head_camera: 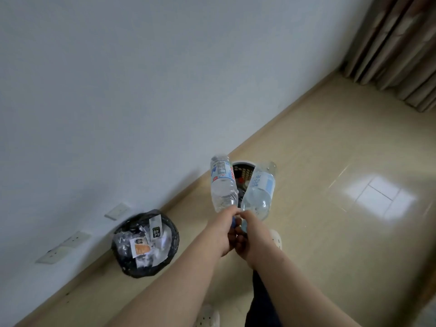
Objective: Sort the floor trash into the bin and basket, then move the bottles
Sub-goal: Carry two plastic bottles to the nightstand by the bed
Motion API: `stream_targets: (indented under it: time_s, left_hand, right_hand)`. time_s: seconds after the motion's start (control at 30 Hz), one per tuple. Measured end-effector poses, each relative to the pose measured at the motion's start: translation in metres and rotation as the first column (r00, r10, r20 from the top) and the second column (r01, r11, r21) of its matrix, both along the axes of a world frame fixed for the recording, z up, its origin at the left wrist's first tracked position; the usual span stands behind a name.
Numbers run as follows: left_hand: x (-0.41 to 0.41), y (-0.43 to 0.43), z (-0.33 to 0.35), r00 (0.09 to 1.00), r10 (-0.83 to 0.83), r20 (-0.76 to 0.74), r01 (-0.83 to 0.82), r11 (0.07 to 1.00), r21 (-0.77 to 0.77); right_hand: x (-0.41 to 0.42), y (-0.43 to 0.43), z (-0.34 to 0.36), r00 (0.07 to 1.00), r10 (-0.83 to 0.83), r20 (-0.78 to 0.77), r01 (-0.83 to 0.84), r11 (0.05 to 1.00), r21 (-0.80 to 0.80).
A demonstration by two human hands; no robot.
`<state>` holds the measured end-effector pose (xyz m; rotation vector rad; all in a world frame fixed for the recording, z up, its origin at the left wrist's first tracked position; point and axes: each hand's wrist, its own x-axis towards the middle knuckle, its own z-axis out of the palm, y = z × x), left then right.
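Observation:
My left hand (220, 234) grips a clear plastic bottle with a red and blue label (223, 182) by its blue cap end, the base pointing away from me. My right hand (246, 239) holds a second clear bottle with a pale blue label (260, 190) the same way. Both bottles hang in the air above the floor, in front of a dark perforated basket with a white rim (243, 164) by the wall. The bin (145, 244), lined with a black bag, stands to the left against the wall and holds paper and wrappers.
A white wall with three sockets (75, 239) runs along the left. Beige tiled floor (354, 232) stretches to the right, with curtains (401, 48) at the far right corner. My white shoes (276, 238) and dark trouser leg show below the hands.

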<state>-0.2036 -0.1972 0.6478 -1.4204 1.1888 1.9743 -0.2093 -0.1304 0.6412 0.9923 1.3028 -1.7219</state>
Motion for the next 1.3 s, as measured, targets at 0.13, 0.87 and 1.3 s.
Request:
stream_targets:
  time_s: [0.13,0.87,1.3]
  left_hand:
    - [-0.076,0.0,-0.037,0.986,0.092,0.141,-0.092,0.996,0.0]
    - [-0.245,-0.034,-0.27,0.845,-0.163,0.51,0.209,0.977,-0.033]
    - [-0.257,-0.075,-0.296,0.787,-0.422,0.45,0.589,0.732,-0.343]
  right_hand:
    - [-0.085,0.004,-0.044,0.988,0.11,0.112,-0.112,0.993,0.019]
    - [-0.265,-0.002,-0.26,0.797,0.358,0.487,-0.488,0.856,0.169]
    - [-0.299,-0.009,-0.325,0.79,0.393,0.471,-0.576,0.74,0.348]
